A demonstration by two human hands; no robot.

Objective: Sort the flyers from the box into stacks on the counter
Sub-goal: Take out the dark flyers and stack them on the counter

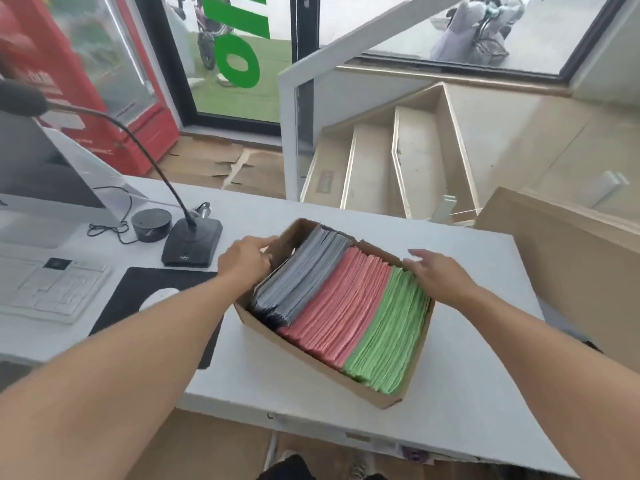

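A shallow cardboard box [313,362] lies at an angle on the white counter [464,368]. It holds three bundles of flyers standing on edge: grey flyers [301,275] on the left, pink flyers [341,303] in the middle, green flyers [389,330] on the right. My left hand [247,259] rests against the box's left wall, fingers curled over its rim. My right hand [438,277] lies on the box's right side by the green flyers, fingers spread; whether it grips the wall is unclear.
Left of the box stand a gooseneck microphone base [192,245], a small round black device [151,225], a black mouse pad with a white mouse [158,297], a keyboard [52,289] and a monitor. A large cardboard box [571,265] sits at the right. Stairs descend beyond the counter.
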